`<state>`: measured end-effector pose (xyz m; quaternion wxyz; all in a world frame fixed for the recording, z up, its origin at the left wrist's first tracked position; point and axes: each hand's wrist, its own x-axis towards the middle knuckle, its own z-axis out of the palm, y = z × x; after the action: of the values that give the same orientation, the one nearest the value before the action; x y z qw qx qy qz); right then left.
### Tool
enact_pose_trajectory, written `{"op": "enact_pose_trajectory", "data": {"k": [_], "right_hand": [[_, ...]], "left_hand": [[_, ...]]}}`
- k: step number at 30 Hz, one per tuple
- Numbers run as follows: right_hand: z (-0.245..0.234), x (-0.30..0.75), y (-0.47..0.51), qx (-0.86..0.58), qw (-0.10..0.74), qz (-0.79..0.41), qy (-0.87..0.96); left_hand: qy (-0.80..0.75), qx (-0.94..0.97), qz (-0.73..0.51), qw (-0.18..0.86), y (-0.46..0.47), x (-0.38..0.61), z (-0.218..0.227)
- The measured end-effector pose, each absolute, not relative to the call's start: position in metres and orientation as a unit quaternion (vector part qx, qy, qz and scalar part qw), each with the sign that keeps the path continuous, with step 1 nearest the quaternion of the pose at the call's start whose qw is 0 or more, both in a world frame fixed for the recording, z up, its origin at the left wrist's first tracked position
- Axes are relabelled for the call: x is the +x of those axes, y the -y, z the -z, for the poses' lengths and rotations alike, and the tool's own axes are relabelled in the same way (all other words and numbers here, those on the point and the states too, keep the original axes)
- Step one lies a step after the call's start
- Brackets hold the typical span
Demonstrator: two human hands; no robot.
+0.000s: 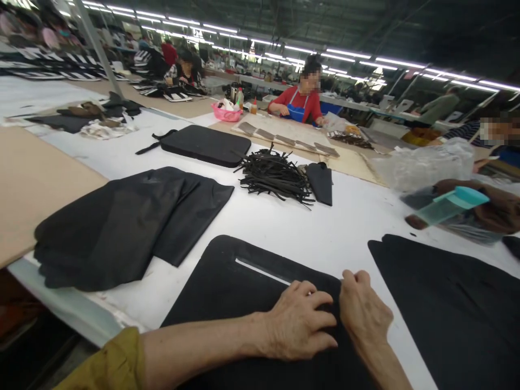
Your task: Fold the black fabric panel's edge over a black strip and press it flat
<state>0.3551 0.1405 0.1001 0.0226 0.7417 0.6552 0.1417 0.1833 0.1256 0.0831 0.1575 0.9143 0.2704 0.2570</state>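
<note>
**Workshop tabletop, both hands on one black panel**

Long white tabletop (284, 227) in a factory hall under rows of strip lights, where a person in red with a blue apron (303, 102) works at the far side.

Two flat black panels lie at the near edge. The black panel (239, 287) with one narrow slit is under the hands, and a second panel (447, 309) lies to its right. Beyond them are one fabric pile (130, 227), one heap of strips (274, 176), one padded case (205, 143) and one teal box (450, 206).

The left hand (300, 325) reaches in from the near left, forearm bare past a mustard sleeve (109, 363). It lies palm down and released, fingers spread flat on the slit panel. The right hand (363, 311) is clenched, knuckles up, at that panel's far right corner. Whether it pinches the cloth cannot be told.
</note>
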Motion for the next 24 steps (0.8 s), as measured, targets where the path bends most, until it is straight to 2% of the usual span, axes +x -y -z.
{"op": "enact_pose_trajectory", "data": {"k": [5, 8, 12, 18, 24], "right_hand": [[-0.092, 0.3, -0.14, 0.607, -0.035, -0.078, -0.79], [-0.085, 0.265, -0.142, 0.547, -0.066, -0.022, -0.834], [-0.077, 0.23, -0.152, 0.519, -0.09, -0.006, -0.85], [-0.059, 0.215, -0.163, 0.476, -0.067, -0.047, -0.876], [-0.054, 0.211, -0.163, 0.425, -0.029, -0.096, -0.9]], "left_hand": [[-0.322, 0.881, -0.26, 0.23, -0.138, 0.126, -0.093], [-0.402, 0.849, -0.265, 0.217, -0.157, 0.077, -0.078], [-0.446, 0.845, -0.231, 0.183, -0.176, 0.035, -0.055], [-0.44, 0.875, -0.172, 0.101, -0.17, 0.032, -0.051], [-0.479, 0.853, -0.161, 0.13, -0.174, 0.04, -0.057]]}}
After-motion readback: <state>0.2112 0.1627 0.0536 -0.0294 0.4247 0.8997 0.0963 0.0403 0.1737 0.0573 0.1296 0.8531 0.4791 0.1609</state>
